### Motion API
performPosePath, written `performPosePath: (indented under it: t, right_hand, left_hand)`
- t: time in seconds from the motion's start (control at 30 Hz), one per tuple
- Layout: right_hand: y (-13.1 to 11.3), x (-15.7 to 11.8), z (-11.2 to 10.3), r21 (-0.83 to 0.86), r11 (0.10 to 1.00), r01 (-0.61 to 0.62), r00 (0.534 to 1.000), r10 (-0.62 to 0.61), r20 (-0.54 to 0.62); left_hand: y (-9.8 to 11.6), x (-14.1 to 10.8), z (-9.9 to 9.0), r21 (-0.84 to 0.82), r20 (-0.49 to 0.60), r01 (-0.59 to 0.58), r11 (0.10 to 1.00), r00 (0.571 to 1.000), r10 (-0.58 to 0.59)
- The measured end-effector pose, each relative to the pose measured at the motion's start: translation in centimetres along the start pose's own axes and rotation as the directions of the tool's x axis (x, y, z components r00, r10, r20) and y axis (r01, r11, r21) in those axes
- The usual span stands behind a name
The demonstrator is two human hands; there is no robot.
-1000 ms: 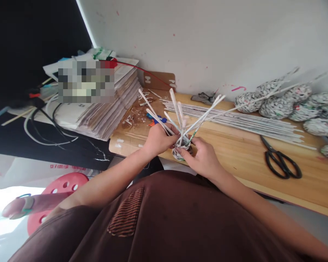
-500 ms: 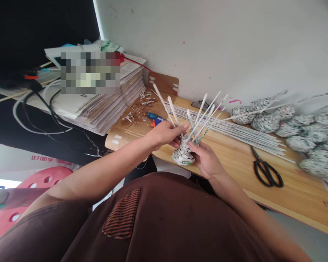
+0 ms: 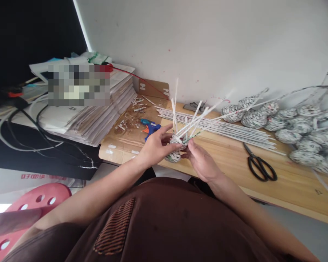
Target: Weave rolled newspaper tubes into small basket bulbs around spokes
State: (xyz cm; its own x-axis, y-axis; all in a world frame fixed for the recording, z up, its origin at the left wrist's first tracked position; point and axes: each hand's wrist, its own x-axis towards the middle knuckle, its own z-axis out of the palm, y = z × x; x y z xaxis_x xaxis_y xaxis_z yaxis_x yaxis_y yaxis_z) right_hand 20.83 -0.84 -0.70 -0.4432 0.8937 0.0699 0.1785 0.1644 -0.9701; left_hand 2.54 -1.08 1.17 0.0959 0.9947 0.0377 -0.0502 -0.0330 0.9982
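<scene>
Clamps a woven-paper vessel (image 3: 174,157) near its rim with left hand (image 3: 155,147) and right hand (image 3: 203,161), at the front edge of the wooden tabletop (image 3: 224,153); looks round-bellied, mottled white-grey, bristling with splayed paper rods (image 3: 202,114).

Dark brown garment (image 3: 191,225), diagonally striped patch (image 3: 115,229)

A small woven paper vessel (image 3: 173,157), rounded at the base and white with dark and faint green flecks, sits between the left hand (image 3: 156,147) and the right hand (image 3: 202,160), partly hidden by their fingers. Slim, pale rolled-paper sticks (image 3: 197,110) fan upward and outward from its unfinished top. One long paper strand (image 3: 292,91) extends rightward from it, darker toward the far end.
</scene>
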Motion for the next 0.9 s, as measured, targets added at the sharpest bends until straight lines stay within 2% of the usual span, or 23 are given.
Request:
performPosePath:
  t: [0.1, 0.17, 0.3, 0.4, 0.5, 0.6, 0.73, 0.9]
  right_hand:
    - [-0.4, -0.1, -0.3, 0.215, 0.975, -0.059, 0.998, 0.06, 0.002]
    - [-0.5, -0.1, -0.2, 0.228, 0.972, -0.062, 0.996, 0.073, -0.042]
    - [-0.8, 0.0, 0.1, 0.247, 0.967, -0.062, 0.988, 0.095, -0.124]
    - [-0.8, 0.0, 0.3, 0.281, 0.959, -0.03, 0.987, 0.072, -0.14]
    - [-0.4, -0.1, 0.5, 0.262, 0.965, 0.027, 0.986, 0.018, -0.167]
    - [-0.1, -0.3, 0.6, 0.264, 0.962, 0.064, 0.98, -0.01, -0.198]
    - [0.0, -0.3, 0.7, 0.332, 0.943, 0.025, 0.981, 0.042, -0.191]
    - [0.2, -0.3, 0.6, 0.263, 0.963, 0.066, 0.974, -0.004, -0.228]
  left_hand:
    - [-0.1, 0.2, -0.5, -0.219, 0.068, 0.1, 0.971, 0.994, -0.087]
    - [-0.2, 0.3, -0.6, -0.28, 0.091, 0.146, 0.949, 0.988, -0.126]
    - [-0.1, 0.1, -0.3, -0.321, 0.101, 0.173, 0.931, 0.984, -0.148]
    - [0.1, -0.2, -0.1, -0.256, 0.163, 0.146, 0.955, 0.981, -0.107]
    - [-0.1, -0.3, -0.1, -0.207, 0.153, 0.123, 0.97, 0.984, -0.092]
    - [-0.4, -0.3, -0.2, -0.301, 0.141, 0.169, 0.939, 0.981, -0.132]
    - [-0.7, -0.3, -0.1, -0.464, 0.154, 0.242, 0.852, 0.969, -0.192]
    - [-1.2, -0.5, 0.2, -0.502, 0.185, 0.283, 0.817, 0.958, -0.218]
